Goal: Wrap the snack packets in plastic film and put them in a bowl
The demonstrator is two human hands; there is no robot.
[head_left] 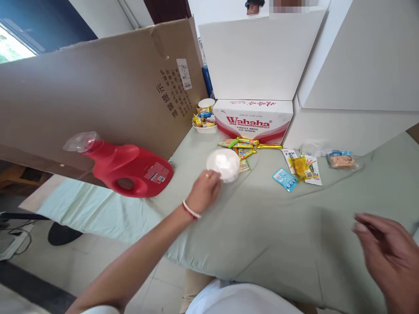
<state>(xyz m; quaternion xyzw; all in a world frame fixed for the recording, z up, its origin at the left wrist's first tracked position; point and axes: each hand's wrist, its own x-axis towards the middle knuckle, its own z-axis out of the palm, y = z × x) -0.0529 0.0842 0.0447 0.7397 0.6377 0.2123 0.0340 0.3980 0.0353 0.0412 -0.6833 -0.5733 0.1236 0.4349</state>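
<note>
My left hand (205, 191), with a beaded bracelet at the wrist, is closed on the near rim of a white bowl (224, 165). Part of that rim is hidden by my fingers. Just behind the bowl lie several yellow-wrapped snack sticks (245, 146), and a small green-edged packet (244, 165) shows at its right side. My right hand (388, 250) is at the lower right above the cloth, away from any object. Its fingers are stretched out with the thumb apart, and I see nothing in it.
A red detergent jug (139, 168) lies at the left by a big cardboard panel (124, 83). A Wahaha water carton (253, 120) and a bowl of wrapped snacks (205, 124) stand at the back. Rightward are a blue packet (285, 179), a yellow packet (301, 168) and a clear-wrapped snack (342, 160).
</note>
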